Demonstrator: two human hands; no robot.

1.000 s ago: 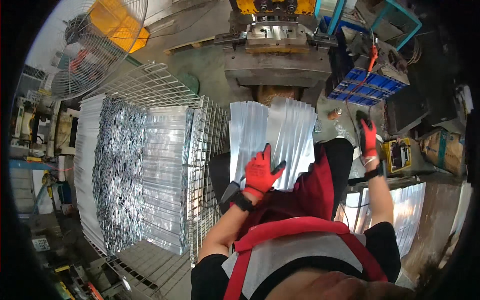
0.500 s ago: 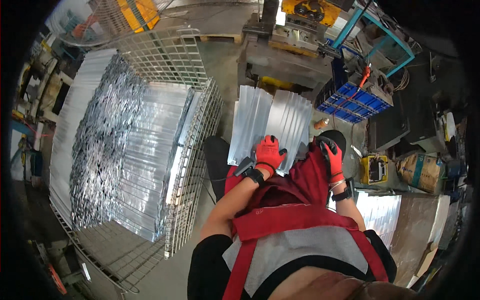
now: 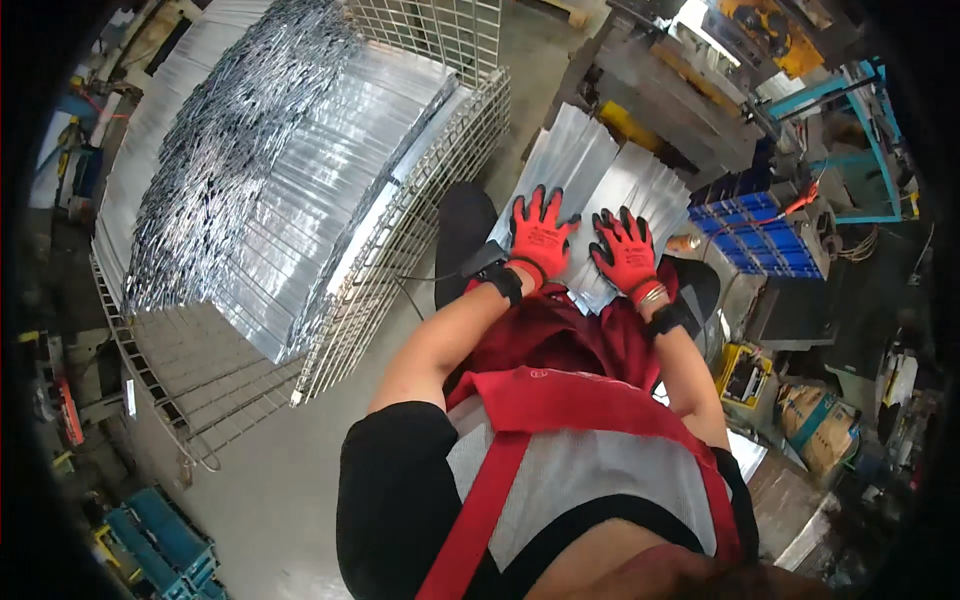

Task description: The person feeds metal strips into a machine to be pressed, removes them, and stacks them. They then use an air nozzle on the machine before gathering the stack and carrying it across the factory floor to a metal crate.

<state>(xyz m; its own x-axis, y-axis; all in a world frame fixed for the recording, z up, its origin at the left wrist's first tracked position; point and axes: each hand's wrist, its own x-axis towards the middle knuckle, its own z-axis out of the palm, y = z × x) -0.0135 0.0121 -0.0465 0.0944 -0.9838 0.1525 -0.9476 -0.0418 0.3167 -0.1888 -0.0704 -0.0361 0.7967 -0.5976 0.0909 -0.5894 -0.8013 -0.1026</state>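
Note:
Two side-by-side bundles of long silvery metal strips lie in front of my lap. On the left bundle [image 3: 572, 150] rests my left hand [image 3: 541, 242], in a red and black work glove, fingers spread. My right hand [image 3: 624, 252], gloved alike, lies with spread fingers on the near part of the right bundle [image 3: 648, 190]. Neither hand is wrapped round anything. The near ends of the strips reach the red apron [image 3: 530, 335] over my legs. What lies under my palms is hidden.
To the left, a wire mesh cage [image 3: 440, 150] holds a big stack of silvery strips [image 3: 330, 150]. A blue crate [image 3: 755, 230] stands at the right, beside machinery [image 3: 670, 90]. Lower down are a yellow box [image 3: 745, 375] and a cardboard package [image 3: 815, 425]. Blue bins [image 3: 160, 540] sit at lower left.
My right hand has moved from the apron by my right thigh onto the right bundle. My left hand's fingers have spread out. The whole view has turned and shifted.

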